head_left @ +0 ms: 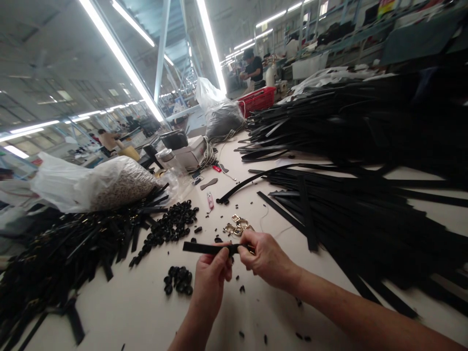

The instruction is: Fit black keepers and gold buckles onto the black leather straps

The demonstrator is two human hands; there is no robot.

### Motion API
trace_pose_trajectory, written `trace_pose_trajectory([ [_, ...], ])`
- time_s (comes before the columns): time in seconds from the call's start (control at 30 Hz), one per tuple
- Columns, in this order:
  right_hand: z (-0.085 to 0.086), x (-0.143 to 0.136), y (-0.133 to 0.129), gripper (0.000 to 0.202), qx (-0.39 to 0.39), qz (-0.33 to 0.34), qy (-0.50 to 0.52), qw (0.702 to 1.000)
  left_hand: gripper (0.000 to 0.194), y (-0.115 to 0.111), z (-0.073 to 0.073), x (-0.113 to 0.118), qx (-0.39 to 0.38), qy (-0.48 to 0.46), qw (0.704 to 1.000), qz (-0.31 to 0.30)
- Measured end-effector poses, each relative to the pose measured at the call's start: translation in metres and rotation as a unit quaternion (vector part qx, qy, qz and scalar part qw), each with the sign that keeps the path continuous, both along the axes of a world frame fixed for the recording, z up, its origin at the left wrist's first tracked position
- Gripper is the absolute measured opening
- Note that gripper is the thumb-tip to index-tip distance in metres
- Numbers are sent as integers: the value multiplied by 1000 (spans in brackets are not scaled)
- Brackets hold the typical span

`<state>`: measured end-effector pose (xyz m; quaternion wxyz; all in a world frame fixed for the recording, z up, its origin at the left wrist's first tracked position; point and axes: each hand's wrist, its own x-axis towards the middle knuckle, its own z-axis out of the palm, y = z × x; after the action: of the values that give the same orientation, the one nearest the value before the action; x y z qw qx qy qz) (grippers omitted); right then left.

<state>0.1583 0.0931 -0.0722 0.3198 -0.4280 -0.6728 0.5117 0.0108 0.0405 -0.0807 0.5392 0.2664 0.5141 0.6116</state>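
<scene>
My left hand [215, 270] pinches a short black strap [199, 247] between thumb and fingers, its free end pointing left. At the strap's right end my right hand [265, 256] is closed, with a bit of gold metal showing by its fingers; whether that is a buckle I cannot tell. Just beyond the hands lie several gold buckles [236, 226] on the table. A small heap of black loops [178, 280] sits left of my left hand, and a larger heap of black loops [175, 219] spreads farther off.
Long black straps [365, 204] are piled along the right. Shorter black straps [54, 258] with gold fittings cover the left. Pink thread snips [209, 200], a clear jar [168, 158], a filled plastic bag [120, 183] and a red basket [258, 100] stand farther back. A person [253, 68] works in the distance.
</scene>
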Motion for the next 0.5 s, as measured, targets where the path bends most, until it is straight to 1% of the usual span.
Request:
trace_pose_trajectory([
  [0.13,-1,-2,0,12,-46,12,37,998,43,1,-2,3,0,-15,1000,6],
  [0.2,3,-1,-1,14,-69,32,56,996,41,2,-2,3,8,-18,1000,9],
  [0.27,8,0,-2,16,-70,52,56,995,40,2,-1,3,17,-19,1000,11],
  [0.3,10,1,-3,16,-57,56,47,996,39,2,0,3,20,-17,1000,10],
  [0.37,12,3,-5,17,-1,47,9,999,39,1,0,4,25,-7,1000,9],
  [0.43,10,5,-5,19,65,36,-33,997,39,1,-1,7,30,3,1000,4],
  [0.5,4,6,-4,21,96,38,-50,993,40,2,-3,10,37,6,999,-13],
])
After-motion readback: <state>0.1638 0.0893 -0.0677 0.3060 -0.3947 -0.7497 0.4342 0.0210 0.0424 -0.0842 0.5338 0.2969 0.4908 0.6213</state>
